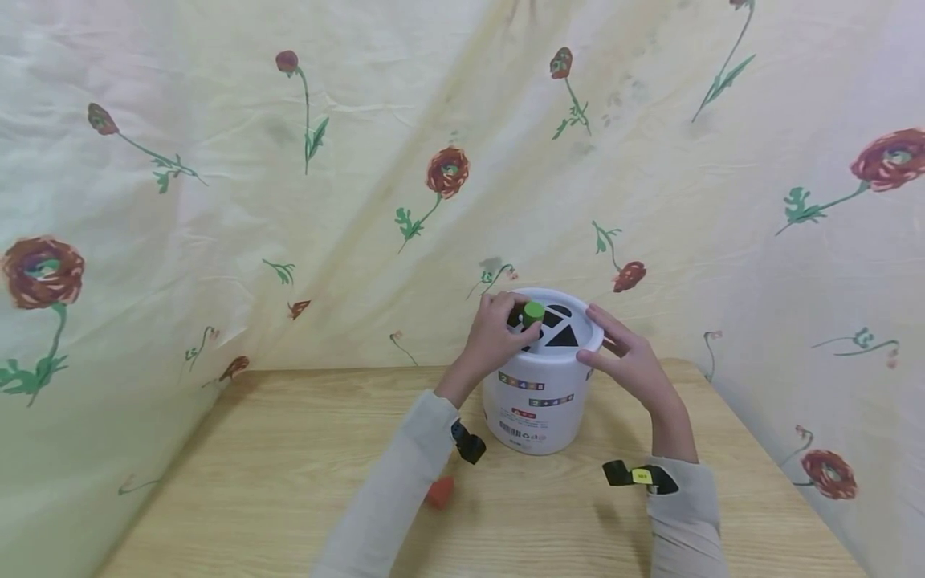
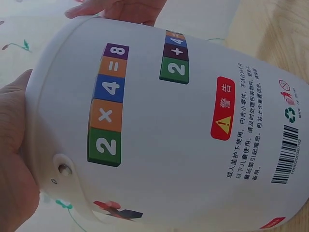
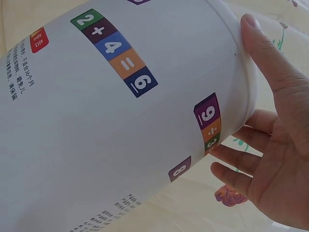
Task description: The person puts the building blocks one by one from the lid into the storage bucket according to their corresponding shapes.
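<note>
Green block [image 1: 534, 311], pinched by the left hand [image 1: 494, 331], could, I fear, slip if tilted; the right hand [image 1: 630, 365] rests spread against the bucket [image 1: 540, 417].

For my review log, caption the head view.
Left hand holds a green block at the lid of a white bucket, right hand on its rim.

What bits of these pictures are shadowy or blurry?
Head view: a soft shadow falls on the wooden table beside the red block, and tiny writing on the white bucket is too small to read; left wrist view: the bucket's red warning label looks sharp, while the left hand looks dim; right wrist view: the printed sum looks clear on greyish-looking white.
</note>
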`<state>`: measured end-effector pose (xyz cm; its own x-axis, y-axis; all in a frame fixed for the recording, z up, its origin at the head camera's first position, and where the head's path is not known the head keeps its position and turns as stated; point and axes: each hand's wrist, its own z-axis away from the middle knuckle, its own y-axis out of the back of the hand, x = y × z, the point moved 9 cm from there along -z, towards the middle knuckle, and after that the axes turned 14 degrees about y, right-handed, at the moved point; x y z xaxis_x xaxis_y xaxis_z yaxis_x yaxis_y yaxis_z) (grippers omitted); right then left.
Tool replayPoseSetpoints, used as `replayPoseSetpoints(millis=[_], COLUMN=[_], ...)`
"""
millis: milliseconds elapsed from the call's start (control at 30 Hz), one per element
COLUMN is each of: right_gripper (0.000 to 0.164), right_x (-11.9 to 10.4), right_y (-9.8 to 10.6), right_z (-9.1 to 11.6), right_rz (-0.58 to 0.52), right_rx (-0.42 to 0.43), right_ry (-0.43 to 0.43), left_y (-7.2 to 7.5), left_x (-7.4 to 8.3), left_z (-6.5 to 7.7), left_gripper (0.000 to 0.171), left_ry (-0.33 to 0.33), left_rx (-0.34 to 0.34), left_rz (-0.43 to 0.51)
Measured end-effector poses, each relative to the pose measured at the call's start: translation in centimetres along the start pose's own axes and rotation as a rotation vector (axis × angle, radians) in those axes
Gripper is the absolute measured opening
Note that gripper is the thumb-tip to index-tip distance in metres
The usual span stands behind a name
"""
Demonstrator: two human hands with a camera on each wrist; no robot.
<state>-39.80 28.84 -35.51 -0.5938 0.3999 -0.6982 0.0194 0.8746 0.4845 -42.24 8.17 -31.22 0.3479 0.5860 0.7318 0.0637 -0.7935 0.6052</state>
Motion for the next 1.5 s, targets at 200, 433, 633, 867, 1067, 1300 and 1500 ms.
replayPoseSetpoints(millis=[200,433,633,867,1067,1300,1500], right_gripper=[0.082,0.082,0.082,0.082,0.082,0.082,0.082], right_x=[-0.23,-0.58,-0.48,-0.32,-0.55,-0.33,-0.2], right_y=[0.08,0.02,0.05,0.03,0.09,0.08,0.0], right_z=[0.06,0.19,0.18,0.16,0.16,0.14,0.2], right_rz=[-0.004,-0.027,-0.021,-0.011,-0.022,-0.01,-0.007], right_rx=[0.002,-0.004,0.001,-0.001,0.003,-0.001,0.002], right_ry=[-0.004,-0.011,-0.008,-0.006,0.001,-0.002,-0.004], left_y=[-0.13,-0.2,-0.12,-0.15,-0.2,-0.29,-0.4], left_x=[0.06,-0.05,-0.02,-0.1,-0.02,-0.02,-0.08], left_z=[0.01,0.06,0.1,0.21,0.13,0.07,0.04], left_gripper=[0.042,0.038,0.036,0.033,0.033,0.03,0.032], left_ry=[0.028,0.06,0.068,0.088,0.091,0.091,0.088], left_rx=[-0.027,-0.048,-0.055,-0.07,-0.075,-0.083,-0.076], left_rz=[-0.038,-0.063,-0.07,-0.067,-0.069,-0.082,-0.081])
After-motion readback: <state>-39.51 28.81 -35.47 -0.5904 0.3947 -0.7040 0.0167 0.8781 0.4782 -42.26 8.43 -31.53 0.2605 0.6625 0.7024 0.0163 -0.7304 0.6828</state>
